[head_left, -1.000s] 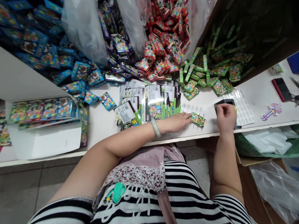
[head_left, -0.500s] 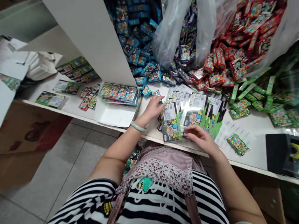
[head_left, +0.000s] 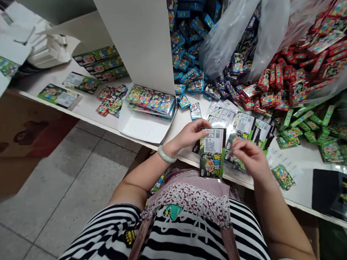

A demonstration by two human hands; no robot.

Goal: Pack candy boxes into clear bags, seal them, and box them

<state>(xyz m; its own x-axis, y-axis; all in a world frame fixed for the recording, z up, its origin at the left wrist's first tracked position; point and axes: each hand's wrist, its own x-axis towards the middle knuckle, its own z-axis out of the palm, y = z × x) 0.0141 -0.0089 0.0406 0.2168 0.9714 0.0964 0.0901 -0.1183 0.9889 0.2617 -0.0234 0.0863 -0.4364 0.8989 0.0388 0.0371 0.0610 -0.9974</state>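
Note:
My left hand (head_left: 189,136), with a pale bangle at the wrist, grips the top of a flat black-and-green candy bag (head_left: 211,158) between thumb and fingers. The bag hangs at the shelf's front edge, its white barcode label up. To its right is my right hand (head_left: 251,158), fingertips pinched together; whatever is between them is too small to make out. Behind and beneath both hands lies a fanned pile of similar candy bags (head_left: 244,123). A small blue-and-white candy box (head_left: 195,110) lies just beyond my left hand.
Heaps of small blue boxes (head_left: 191,50), purple boxes (head_left: 239,64), red boxes (head_left: 290,77) and green boxes (head_left: 317,128) line the back. An open white carton (head_left: 143,128) holding colourful packs stands left. A black tape dispenser (head_left: 326,190) sits right, near a green packet (head_left: 283,177).
My left hand has moved from near the small boxes to the top of a candy bag and grips it, drawn nearer me. My right hand has lifted and its fingers have pinched together. The view has shifted.

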